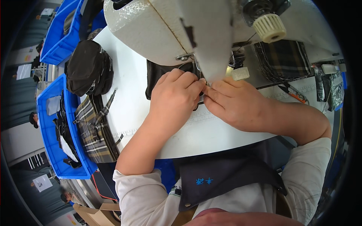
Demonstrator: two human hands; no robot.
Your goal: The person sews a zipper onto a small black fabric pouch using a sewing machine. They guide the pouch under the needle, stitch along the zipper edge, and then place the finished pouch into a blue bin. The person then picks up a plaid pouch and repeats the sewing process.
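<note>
"Two pinches?"
"Left hand (175, 94) and right hand (236, 101) are both pinched nearly closed, seemingly on the dark fabric (154, 77) lying under the sewing machine (147, 34)."
"Which step?"
"Probably positioning for stitching; the next move calls for guiding it evenly."

Left hand (174, 94), right hand (236, 103), fabric (154, 71) under sewing machine (151, 35)

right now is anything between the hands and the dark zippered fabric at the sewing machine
Nothing visible: the left hand lies over the dark zippered fabric, and the right hand meets the left near the zipper. The white sewing machine head hides part of the view just beyond them.
</note>
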